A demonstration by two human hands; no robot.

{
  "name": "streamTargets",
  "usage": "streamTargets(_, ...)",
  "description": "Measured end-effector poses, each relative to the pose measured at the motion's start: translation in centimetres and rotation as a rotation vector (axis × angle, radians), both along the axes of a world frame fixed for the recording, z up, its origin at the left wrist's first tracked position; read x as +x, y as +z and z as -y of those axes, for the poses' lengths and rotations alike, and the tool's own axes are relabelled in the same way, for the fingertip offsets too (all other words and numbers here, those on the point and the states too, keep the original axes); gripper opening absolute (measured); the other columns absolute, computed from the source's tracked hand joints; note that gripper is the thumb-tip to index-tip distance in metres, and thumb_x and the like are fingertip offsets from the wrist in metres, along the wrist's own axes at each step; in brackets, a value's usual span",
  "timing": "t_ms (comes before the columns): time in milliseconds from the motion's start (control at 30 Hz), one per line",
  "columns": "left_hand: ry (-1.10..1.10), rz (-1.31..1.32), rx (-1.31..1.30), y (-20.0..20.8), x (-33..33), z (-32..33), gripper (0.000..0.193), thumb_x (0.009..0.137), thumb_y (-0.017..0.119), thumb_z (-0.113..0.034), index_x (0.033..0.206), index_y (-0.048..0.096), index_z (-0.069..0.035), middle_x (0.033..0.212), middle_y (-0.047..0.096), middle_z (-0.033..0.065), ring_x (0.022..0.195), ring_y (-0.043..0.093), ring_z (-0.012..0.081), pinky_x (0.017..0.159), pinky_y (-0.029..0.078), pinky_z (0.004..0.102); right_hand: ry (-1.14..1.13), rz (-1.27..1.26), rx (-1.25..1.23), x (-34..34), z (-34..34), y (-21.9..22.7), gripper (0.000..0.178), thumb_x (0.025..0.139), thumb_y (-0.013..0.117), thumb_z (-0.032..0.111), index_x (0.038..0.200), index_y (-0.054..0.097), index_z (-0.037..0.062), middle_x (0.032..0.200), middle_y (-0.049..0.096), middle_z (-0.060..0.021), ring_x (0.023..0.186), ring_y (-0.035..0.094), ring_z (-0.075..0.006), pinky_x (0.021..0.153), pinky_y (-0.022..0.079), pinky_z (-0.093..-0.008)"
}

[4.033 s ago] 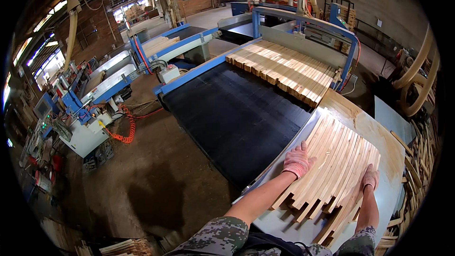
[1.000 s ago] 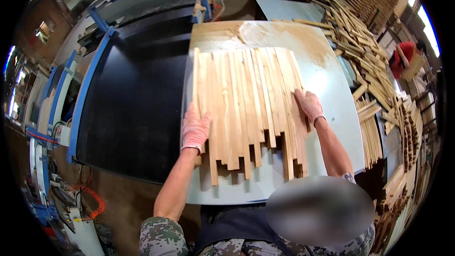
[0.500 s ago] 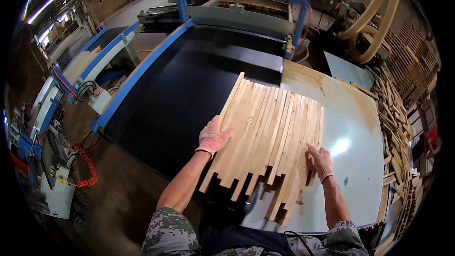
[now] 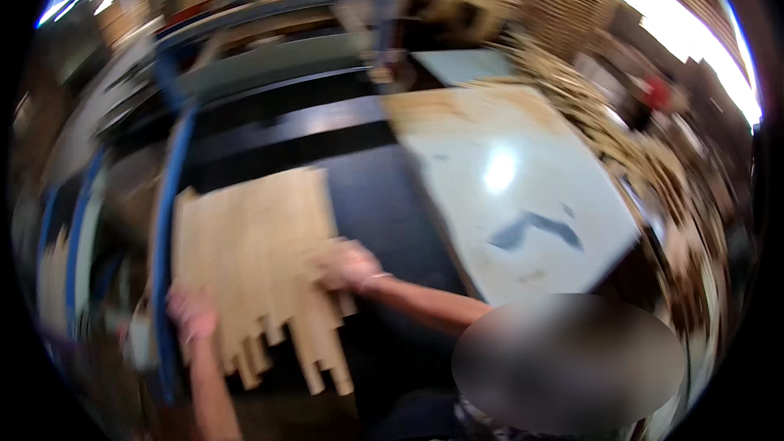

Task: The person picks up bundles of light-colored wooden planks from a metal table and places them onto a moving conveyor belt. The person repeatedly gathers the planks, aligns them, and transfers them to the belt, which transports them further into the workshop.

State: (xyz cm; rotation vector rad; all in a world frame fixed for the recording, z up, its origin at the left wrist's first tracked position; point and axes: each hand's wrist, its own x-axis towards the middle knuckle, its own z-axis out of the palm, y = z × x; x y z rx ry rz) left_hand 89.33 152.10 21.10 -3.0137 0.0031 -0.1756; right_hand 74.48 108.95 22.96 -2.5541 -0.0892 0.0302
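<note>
- And here's the pale table (image 4: 457,143), tan band along its far edge, glare at its middle, dark patches nearer its near edge!
- Past that far edge, a blue-grey sheet (image 4: 464,67).
- Down the table's right edge runs a jumble of wooden sticks (image 4: 588,102), badly blurred.
- Beyond them, a red shape (image 4: 656,92), too smeared to tell.
- Far left, a blue-railed bed (image 4: 84,224), pale strips (image 4: 55,273) between its rails.
- High right, a blazing bright opening (image 4: 686,41).

Black bed (image 4: 392,204), bordered at left by a blue rail (image 4: 170,237), with side-by-side wooden strips (image 4: 253,245) over its left part; blur obscures their contact. Right: pale table (image 4: 457,155), bearing a brownish film (image 4: 425,106) at its far end and dark patches (image 4: 510,235).
</note>
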Motion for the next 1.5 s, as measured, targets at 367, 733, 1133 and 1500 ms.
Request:
streamTargets(367, -0.205, 0.253, 0.108, -4.3, 16.8, -36.9, 0.082, 0.11, 0.049, -0.058, 0.162, 0.044, 0.006, 0.166, 0.042, 0.0317, 0.155, 0.037, 0.0496, 0.128, 0.028, 0.0608, -0.36, -0.049, 0.732, 6.7, -30.5, 4.9, 0.057, 0.088, 0.08, 0.036, 0.122, 0.064, -0.0071, 0.106, 0.077, -0.0287, 0.106, 0.075, -0.0423, 0.093, 0.058, -0.0482)
streamTargets(733, -0.705, 0.332, -0.957, 11.9, -3.8, -7.3, 0.068, 0.112, 0.053, -0.051, 0.15, 0.058, 0.006, 0.149, 0.06, 0.0259, 0.137, 0.056, 0.0409, 0.118, 0.044, 0.0508, 0.305, 0.108, 1.065, -24.0, -23.3, -1.3, 0.041, 0.104, 0.07, 0.031, 0.13, 0.067, -0.0002, 0.108, 0.073, -0.0055, 0.094, 0.067, -0.0149, 0.08, 0.056, -0.0341)
streamTargets(1133, -1.02, -1.329, -1.423, 3.1, -38.8, 25.1, 0.061, 0.114, 0.055, -0.037, 0.158, 0.051, 0.005, 0.155, 0.06, 0.0242, 0.141, 0.061, 0.0352, 0.121, 0.047, 0.0475, -1.358, -0.207, 1.377, -71.2, -19.8, -15.6, 0.028, 0.102, 0.071, 0.041, 0.104, 0.075, 0.0132, 0.079, 0.055, 0.004, 0.06, 0.045, -0.0085, 0.053, 0.04, -0.0315)
streamTargets(1500, -0.951, -1.932, -0.338, -11.2, -69.8, 33.0, 0.05, 0.105, 0.072, -0.022, 0.146, 0.065, 0.007, 0.123, 0.075, 0.0091, 0.108, 0.068, 0.016, 0.1, 0.052, 0.0296, -2.296, -0.287, 1.483, -89.1, -38.8, -29.4, 0.054, 0.095, 0.074, 0.049, 0.106, 0.08, -0.0039, 0.099, 0.078, -0.0165, 0.086, 0.071, -0.0275, 0.081, 0.055, -0.0421)
